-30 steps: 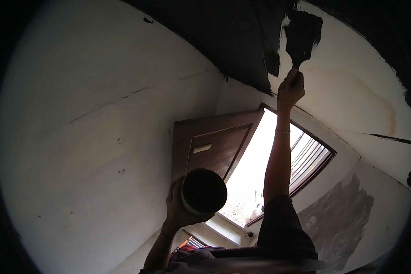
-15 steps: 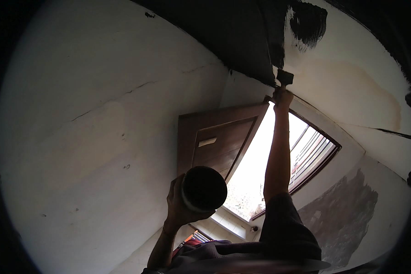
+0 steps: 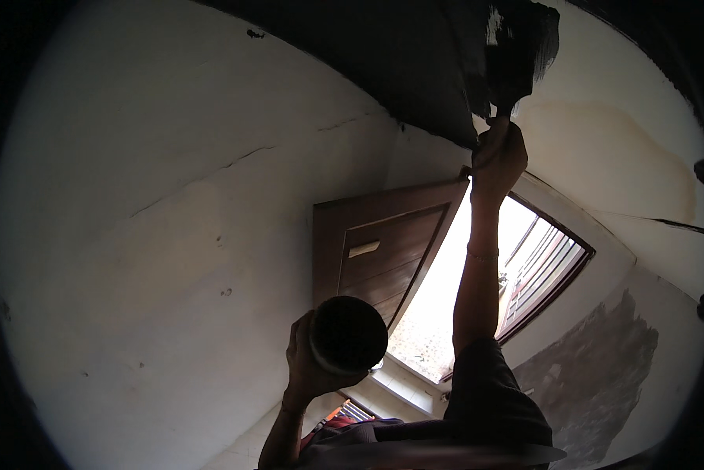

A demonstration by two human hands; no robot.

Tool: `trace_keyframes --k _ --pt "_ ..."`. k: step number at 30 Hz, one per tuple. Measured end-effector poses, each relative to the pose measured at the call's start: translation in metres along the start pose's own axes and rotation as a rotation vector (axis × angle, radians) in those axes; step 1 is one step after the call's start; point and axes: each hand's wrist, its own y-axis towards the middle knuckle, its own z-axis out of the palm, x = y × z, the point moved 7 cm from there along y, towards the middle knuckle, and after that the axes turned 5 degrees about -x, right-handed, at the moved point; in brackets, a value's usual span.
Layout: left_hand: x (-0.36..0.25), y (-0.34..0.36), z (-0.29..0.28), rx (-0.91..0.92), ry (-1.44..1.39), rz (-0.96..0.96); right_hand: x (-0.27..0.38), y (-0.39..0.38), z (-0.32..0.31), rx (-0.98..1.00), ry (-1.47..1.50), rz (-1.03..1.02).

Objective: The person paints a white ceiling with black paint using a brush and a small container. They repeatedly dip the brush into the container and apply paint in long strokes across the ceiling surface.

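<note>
My left hand is wrapped round a round tub, whose face toward me is dark and whose contents I cannot make out. Stretched up high, my right hand grips the handle of a flat paintbrush. The brush head lies against a black patch on the pale ceiling, and its outline merges with the wet-looking black paint. To the left of the brush, a broad band of black paint runs along the ceiling above the wall.
A crack runs across the pale wall on the left. A brown panelled door stands ajar beside a bright doorway and a barred window. At lower right, the wall bears a dark grey patch.
My right hand has moved up with the paintbrush into the black patch, which now reaches lower and joins the black band. My left hand still holds the tub, slightly lower in view.
</note>
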Motion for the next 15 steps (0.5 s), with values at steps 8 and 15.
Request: trace_keyframes --k 8,15 --pt "-0.004 0.001 0.001 -0.040 0.000 0.045 -0.048 0.015 0.013 -0.081 -0.066 -0.091" --pt "-0.002 0.001 -0.002 -0.032 -0.005 0.031 -0.222 -0.038 0.028 -0.044 -0.264 0.179"
